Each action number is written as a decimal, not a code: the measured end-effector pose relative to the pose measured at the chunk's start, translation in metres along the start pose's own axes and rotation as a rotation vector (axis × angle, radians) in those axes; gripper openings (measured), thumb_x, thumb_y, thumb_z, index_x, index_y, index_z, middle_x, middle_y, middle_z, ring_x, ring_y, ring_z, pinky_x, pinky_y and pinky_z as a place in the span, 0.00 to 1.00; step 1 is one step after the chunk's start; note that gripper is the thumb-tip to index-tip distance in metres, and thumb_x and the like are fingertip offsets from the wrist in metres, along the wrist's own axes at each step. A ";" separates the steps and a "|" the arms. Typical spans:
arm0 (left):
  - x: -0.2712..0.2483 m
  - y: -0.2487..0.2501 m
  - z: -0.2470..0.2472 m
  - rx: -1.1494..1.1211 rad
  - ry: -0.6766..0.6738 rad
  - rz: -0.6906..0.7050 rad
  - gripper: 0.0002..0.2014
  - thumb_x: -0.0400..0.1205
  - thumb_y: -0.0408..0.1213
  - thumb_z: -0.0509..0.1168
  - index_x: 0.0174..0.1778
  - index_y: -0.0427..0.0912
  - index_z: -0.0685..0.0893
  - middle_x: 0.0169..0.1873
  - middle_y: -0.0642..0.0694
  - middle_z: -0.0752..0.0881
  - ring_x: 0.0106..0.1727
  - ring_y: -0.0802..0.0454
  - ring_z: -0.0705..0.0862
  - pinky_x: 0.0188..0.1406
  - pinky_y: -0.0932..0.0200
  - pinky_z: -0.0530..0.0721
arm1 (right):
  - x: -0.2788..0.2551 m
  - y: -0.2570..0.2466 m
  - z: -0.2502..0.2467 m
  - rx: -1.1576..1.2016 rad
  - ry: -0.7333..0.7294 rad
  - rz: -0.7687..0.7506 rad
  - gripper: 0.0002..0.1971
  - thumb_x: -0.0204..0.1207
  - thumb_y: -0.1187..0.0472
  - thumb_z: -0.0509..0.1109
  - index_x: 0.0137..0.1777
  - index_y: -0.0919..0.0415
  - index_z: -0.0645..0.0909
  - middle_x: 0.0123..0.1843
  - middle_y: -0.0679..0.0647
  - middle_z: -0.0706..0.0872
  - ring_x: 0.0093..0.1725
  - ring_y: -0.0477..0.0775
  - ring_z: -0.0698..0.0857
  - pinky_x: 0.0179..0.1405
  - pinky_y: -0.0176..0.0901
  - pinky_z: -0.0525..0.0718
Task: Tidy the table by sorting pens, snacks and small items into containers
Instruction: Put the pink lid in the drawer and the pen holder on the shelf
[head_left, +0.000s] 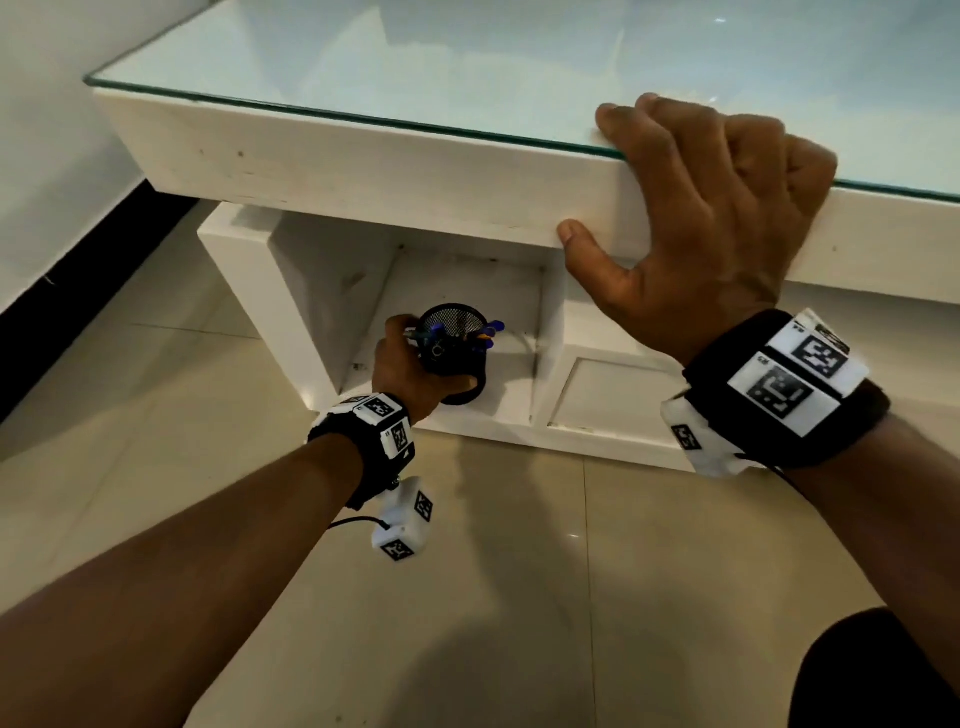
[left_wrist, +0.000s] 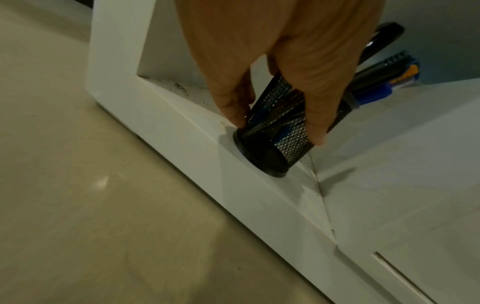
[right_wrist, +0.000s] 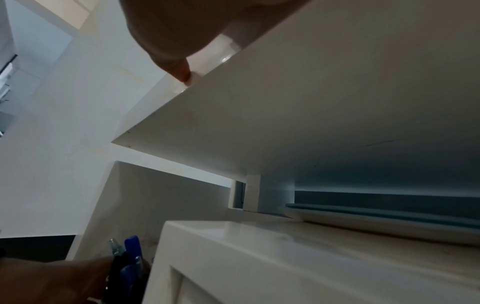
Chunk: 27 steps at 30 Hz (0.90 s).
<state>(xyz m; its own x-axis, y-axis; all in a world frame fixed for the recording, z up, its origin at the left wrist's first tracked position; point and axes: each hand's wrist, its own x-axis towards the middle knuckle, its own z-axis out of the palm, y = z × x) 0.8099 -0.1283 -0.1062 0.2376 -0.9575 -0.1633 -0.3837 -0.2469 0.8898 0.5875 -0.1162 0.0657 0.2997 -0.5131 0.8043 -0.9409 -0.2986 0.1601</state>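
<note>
A black mesh pen holder (head_left: 454, 348) (left_wrist: 280, 133) with several blue and black pens (head_left: 488, 332) (left_wrist: 376, 82) stands in the open cubby under the white table. My left hand (head_left: 415, 364) (left_wrist: 275, 92) grips it round its side, and its base rests, a little tilted, on the cubby's floor (left_wrist: 202, 123). My right hand (head_left: 701, 218) holds the table's front edge (head_left: 363, 171): its fingers lie bent over the glass top and its thumb (right_wrist: 179, 67) presses on the white apron. The pens' tips (right_wrist: 130, 253) show low in the right wrist view.
The glass tabletop (head_left: 467, 62) reaches far back. A closed white panel (head_left: 608, 395) sits right of the cubby. A flat white tray (right_wrist: 389, 224) lies on the shelf under the top. Beige floor tiles (head_left: 519, 571) and a black skirting (head_left: 78, 291) lie around.
</note>
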 end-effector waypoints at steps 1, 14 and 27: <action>-0.001 -0.002 0.002 -0.002 0.040 -0.023 0.50 0.51 0.47 0.86 0.65 0.51 0.65 0.60 0.43 0.79 0.56 0.45 0.83 0.57 0.47 0.85 | 0.000 0.000 -0.001 0.005 0.005 0.000 0.31 0.76 0.33 0.58 0.72 0.49 0.78 0.66 0.49 0.84 0.60 0.58 0.80 0.56 0.51 0.64; -0.009 -0.002 0.007 -0.240 -0.003 -0.179 0.32 0.75 0.29 0.71 0.73 0.48 0.66 0.46 0.44 0.88 0.43 0.42 0.91 0.44 0.47 0.90 | -0.001 0.002 0.001 -0.003 -0.037 -0.003 0.31 0.77 0.33 0.56 0.74 0.49 0.75 0.68 0.50 0.82 0.62 0.60 0.80 0.57 0.52 0.63; -0.018 -0.005 -0.022 -0.080 -0.127 -0.153 0.10 0.79 0.27 0.66 0.55 0.40 0.82 0.49 0.36 0.89 0.36 0.47 0.87 0.35 0.57 0.81 | 0.000 0.001 -0.002 0.002 -0.049 0.002 0.31 0.78 0.32 0.55 0.74 0.49 0.75 0.68 0.50 0.82 0.62 0.60 0.80 0.57 0.52 0.64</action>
<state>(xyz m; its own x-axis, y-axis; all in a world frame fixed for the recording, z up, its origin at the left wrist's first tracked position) 0.8268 -0.1063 -0.0979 0.1714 -0.9220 -0.3471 -0.2783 -0.3832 0.8807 0.5861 -0.1154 0.0672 0.3050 -0.5529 0.7754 -0.9412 -0.2993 0.1568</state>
